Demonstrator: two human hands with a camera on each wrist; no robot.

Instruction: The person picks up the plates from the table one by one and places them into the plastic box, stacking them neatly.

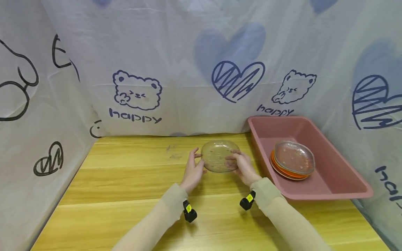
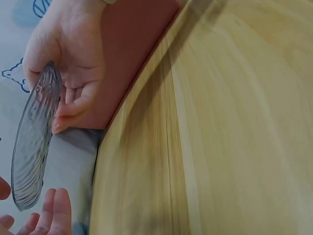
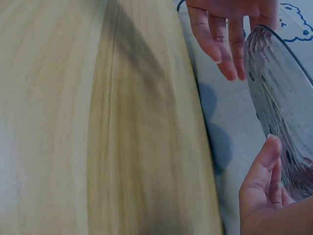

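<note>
A clear ribbed glass plate (image 1: pixel 220 157) is held up above the wooden table, tilted in the head view and nearly edge-on in both wrist views. My right hand (image 1: pixel 245 167) grips its right side, with the thumb (image 3: pixel 269 152) against one face. At the opposite end is my left hand (image 1: pixel 193 172). Its fingers (image 3: pixel 222 44) are extended beside the rim, and the rim lies between thumb and fingers without a visible grip. To the right, a pink tub (image 1: pixel 339 167) contains a stack of plates, with a clear glass plate (image 1: pixel 293 158) on top and orange ones under it.
The wooden table (image 1: pixel 125 184) runs up to a white cloth (image 1: pixel 182 69) printed with hearts and bears, which hangs behind and at both sides. The tub's left wall stands close to my right hand. A small black camera is strapped to each wrist.
</note>
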